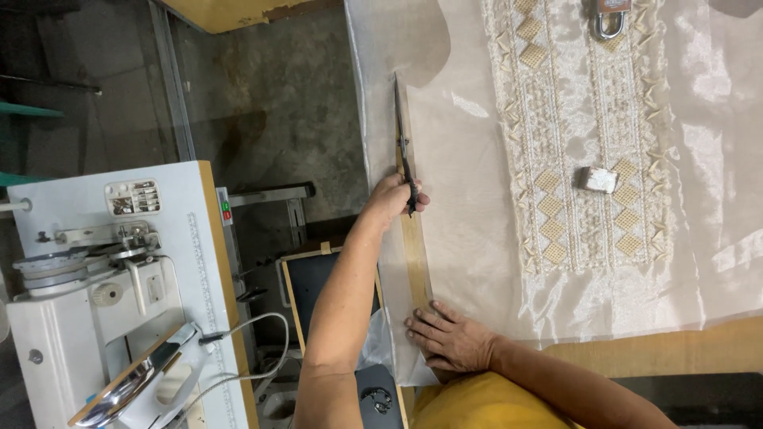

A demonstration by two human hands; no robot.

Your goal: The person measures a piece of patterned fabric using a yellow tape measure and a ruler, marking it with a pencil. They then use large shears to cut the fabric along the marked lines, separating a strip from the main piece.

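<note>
My left hand [391,199] grips dark scissors [402,135], whose long blades point away from me along the left edge of a sheer cream fabric [461,183]. My right hand [451,340] lies flat, fingers spread, on the near corner of that fabric. A narrow wooden strip [418,266] runs along the table edge between my two hands. An embroidered panel [584,135] with gold diamonds runs down the middle of the fabric.
A padlock [608,17] and a small metal block [596,179] rest on the embroidery. A white industrial sewing machine [95,270] stands at left, with an iron [131,383] and its cord near it. Bare concrete floor [270,95] lies between the machine and the table.
</note>
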